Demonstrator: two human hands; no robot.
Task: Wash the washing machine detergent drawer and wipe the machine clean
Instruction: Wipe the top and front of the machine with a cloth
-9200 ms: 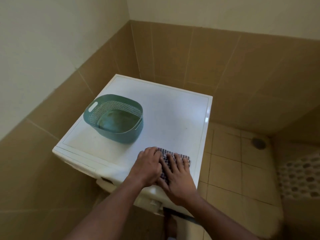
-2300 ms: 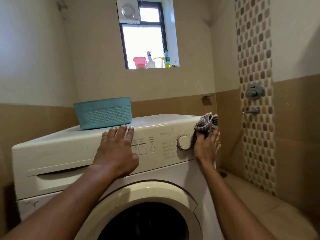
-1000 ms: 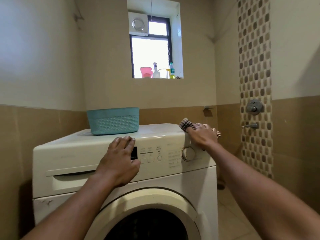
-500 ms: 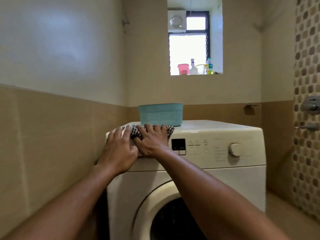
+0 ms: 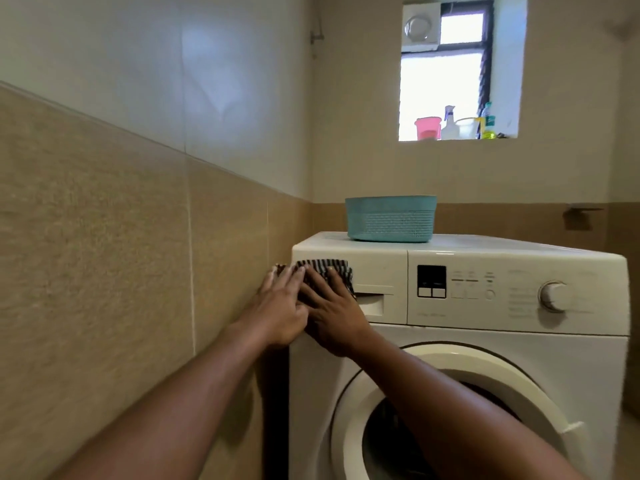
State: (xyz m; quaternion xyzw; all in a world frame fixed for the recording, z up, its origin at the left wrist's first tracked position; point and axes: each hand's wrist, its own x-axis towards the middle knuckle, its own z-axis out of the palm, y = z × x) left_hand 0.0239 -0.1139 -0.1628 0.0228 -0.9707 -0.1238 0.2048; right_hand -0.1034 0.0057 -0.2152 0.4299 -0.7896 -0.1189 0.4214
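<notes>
Cloth [image 5: 325, 267] flat, long axis level across drawer [image 5: 379, 271]

This is a home bathroom that doubles as a laundry corner. A white front-loading washing machine [image 5: 519, 344] with a round door [image 5: 502, 368] and a control dial [image 5: 551, 296] stands against the left wall [image 5: 104, 237], which is tan tile below and pale above. On the far wall, a small high window [image 5: 440, 88] has an exhaust fan [image 5: 420, 27] beside it. A spray bottle [image 5: 449, 124] and a pink jug [image 5: 427, 128] stand on its sill. A teal plastic basket [image 5: 391, 220] sits on the machine's top.
</notes>
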